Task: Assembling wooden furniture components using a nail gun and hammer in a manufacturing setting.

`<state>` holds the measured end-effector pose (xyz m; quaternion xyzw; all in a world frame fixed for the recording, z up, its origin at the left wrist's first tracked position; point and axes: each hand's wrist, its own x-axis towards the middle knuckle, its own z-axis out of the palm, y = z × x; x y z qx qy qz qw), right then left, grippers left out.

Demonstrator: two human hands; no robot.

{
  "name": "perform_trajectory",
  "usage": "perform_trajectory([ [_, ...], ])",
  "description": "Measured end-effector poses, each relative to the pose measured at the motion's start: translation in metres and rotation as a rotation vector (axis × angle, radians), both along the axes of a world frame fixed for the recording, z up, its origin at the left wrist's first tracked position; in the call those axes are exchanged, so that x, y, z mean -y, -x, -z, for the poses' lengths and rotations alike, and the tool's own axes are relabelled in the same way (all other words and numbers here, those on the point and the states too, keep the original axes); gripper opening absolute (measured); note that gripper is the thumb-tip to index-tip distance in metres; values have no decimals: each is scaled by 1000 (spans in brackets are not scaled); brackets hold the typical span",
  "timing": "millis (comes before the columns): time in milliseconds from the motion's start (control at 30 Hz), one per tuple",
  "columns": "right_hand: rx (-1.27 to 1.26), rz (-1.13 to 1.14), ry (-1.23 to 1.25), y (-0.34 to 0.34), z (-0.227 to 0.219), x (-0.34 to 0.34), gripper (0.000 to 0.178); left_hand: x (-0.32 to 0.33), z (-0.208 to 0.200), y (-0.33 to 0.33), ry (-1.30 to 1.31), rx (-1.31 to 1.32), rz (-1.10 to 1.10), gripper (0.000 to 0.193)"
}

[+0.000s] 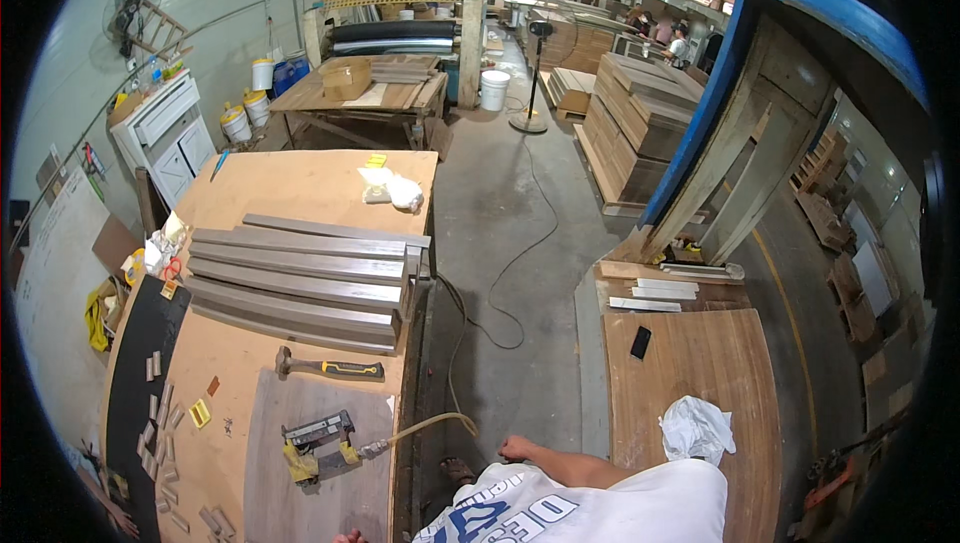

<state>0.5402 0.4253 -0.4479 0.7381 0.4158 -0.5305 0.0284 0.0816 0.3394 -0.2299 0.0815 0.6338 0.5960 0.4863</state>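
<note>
Right hand (pixel 517 446) hanging low beside body near the bench (pixel 300 188) edge, fingers curled loosely, grasping nothing; close to the air hose (pixel 435 424). Left hand (pixel 350 537) barely in view at bottom edge, state impossible to tell. Pneumatic nailer (pixel 320 436) lying on grey panel (pixel 310 483) at near end of bench, hose attached. Hammer (pixel 330 368) just beyond it. Stack of grey mouldings (pixel 300 283) farther along. Small wood blocks (pixel 158 413) scattered at left. White rag (pixel 695 428) on right-hand bench.
</note>
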Motion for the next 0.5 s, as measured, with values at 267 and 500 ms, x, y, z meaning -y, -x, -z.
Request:
perform_trajectory([
  [267, -20, 22, 5, 0, 5, -1, 29, 5, -10, -2, 22, -177, 151, 38],
  [500, -27, -14, -13, 3, -2, -5, 29, 2, -2, -2, -42, -60, 49, 28],
])
